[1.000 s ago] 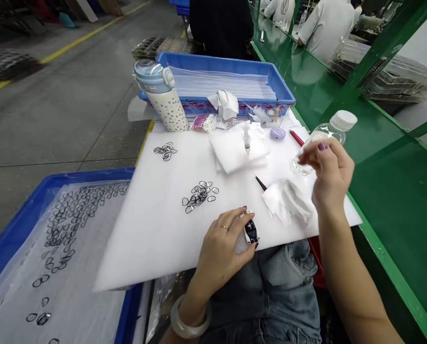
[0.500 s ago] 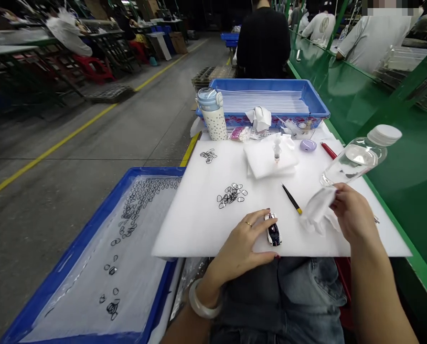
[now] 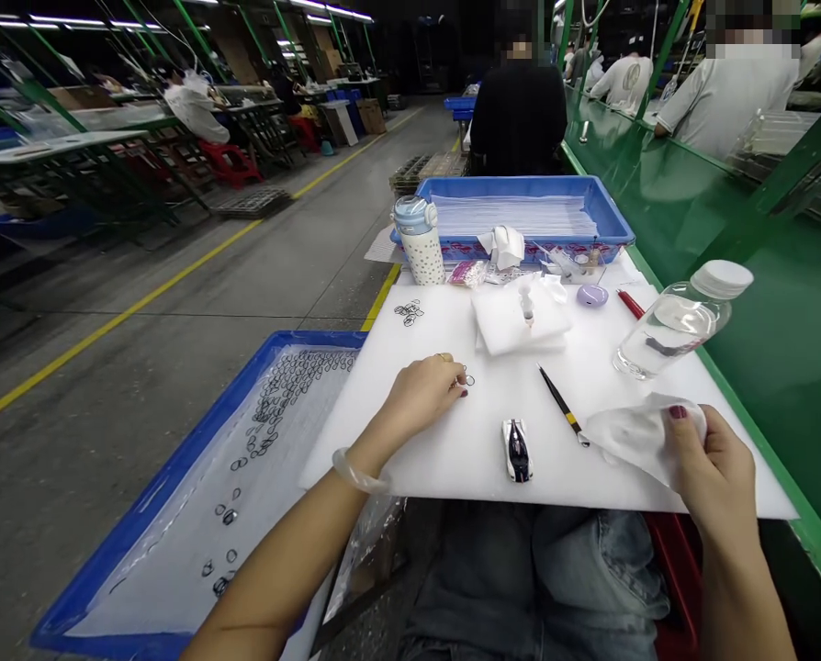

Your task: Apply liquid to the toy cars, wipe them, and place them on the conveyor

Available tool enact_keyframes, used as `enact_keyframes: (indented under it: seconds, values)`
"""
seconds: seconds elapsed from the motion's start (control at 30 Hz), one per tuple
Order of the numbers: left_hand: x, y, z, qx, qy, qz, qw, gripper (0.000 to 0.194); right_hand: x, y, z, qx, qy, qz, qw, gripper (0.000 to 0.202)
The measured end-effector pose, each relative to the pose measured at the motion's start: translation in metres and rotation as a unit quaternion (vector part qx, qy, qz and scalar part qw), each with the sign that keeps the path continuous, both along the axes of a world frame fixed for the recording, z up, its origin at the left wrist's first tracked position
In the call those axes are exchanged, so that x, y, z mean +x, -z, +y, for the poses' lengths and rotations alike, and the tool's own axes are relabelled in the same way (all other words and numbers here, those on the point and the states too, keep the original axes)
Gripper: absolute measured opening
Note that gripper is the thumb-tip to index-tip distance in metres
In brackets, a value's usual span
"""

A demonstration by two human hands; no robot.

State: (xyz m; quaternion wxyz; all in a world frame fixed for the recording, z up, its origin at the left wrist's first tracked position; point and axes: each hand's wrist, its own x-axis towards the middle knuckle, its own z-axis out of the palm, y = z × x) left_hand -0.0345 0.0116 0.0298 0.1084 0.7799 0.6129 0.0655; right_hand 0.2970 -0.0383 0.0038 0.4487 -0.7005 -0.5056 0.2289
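My left hand [image 3: 428, 393] is over the middle pile of small black rings [image 3: 470, 380] on the white foam board [image 3: 410, 459]. Its fingers are curled together and cover most of that pile; what they pinch is hidden. My right hand [image 3: 717, 459] grips a crumpled white cloth or tissue [image 3: 648, 436] between thumb and fingers, at the board's right side. A small white and dark toy car [image 3: 517, 451] lies near the front edge, with neither hand on it. Black tweezers [image 3: 560, 402] with a yellow band rest just left of the cloth.
A clear bottle [image 3: 679, 321] stands beyond my right hand. Farther back are folded white foam [image 3: 500, 321], a purple case [image 3: 592, 295], a dotted tumbler [image 3: 422, 248] and a blue bin [image 3: 521, 184]. More rings [image 3: 409, 313] lie far left. A low blue tray [image 3: 169, 551] holds many rings.
My left hand has left the toy car and moved forward and left onto the ring pile. The right hand, holding the cloth, has come slightly nearer and right. The view has tilted up.
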Motion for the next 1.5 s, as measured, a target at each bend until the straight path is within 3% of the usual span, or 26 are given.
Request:
enact_keyframes:
  seconds: [0.17,0.33,0.47,0.53,0.67,0.77,0.9,1.0,1.13,1.23,1.37,1.5]
  values:
    - [0.002,0.004,0.011,0.004,0.003,0.000,1.000,0.023,0.011,0.010,-0.012,0.052,0.059,0.164,0.983,0.043]
    - [0.001,0.001,0.024,-0.024,0.068,-0.002,0.997,0.025,0.023,0.021,-0.014,0.101,0.152,0.248,0.951,0.031]
    - [0.002,0.002,0.030,-0.042,0.090,-0.004,0.995,0.022,0.021,0.016,-0.011,0.189,0.246,0.312,0.898,0.018]
    - [0.001,0.003,0.033,-0.042,0.088,-0.007,0.995,0.021,0.019,0.013,-0.011,0.217,0.249,0.340,0.880,0.012]
    - [-0.002,0.002,0.041,-0.045,0.084,-0.007,0.995,0.012,0.017,0.008,-0.019,0.217,0.181,0.364,0.888,0.017]
    - [-0.001,0.000,0.037,-0.025,0.077,-0.005,0.997,0.014,0.018,0.008,-0.029,0.135,0.072,0.374,0.915,0.033]
    - [0.006,0.006,0.006,0.037,0.067,-0.010,0.997,0.016,0.017,0.010,-0.041,-0.018,-0.004,0.278,0.960,0.039]
    - [0.007,0.021,-0.022,0.059,0.081,-0.009,0.995,0.018,0.014,0.010,-0.045,-0.050,-0.058,0.225,0.971,0.036]
    - [-0.004,0.036,-0.045,0.134,0.125,-0.014,0.983,0.019,0.010,0.011,-0.046,-0.078,-0.120,0.173,0.975,0.033]
    - [-0.012,0.035,-0.051,0.188,0.136,-0.025,0.972,0.019,0.006,0.011,-0.046,-0.122,-0.197,0.133,0.964,0.033]
    - [-0.007,0.025,-0.051,0.121,0.051,-0.020,0.991,0.021,-0.002,0.008,-0.047,-0.173,-0.281,0.076,0.941,0.034]
    - [0.008,0.018,-0.047,0.057,0.008,0.012,0.998,0.010,-0.007,0.007,-0.048,-0.176,-0.306,0.060,0.934,0.034]
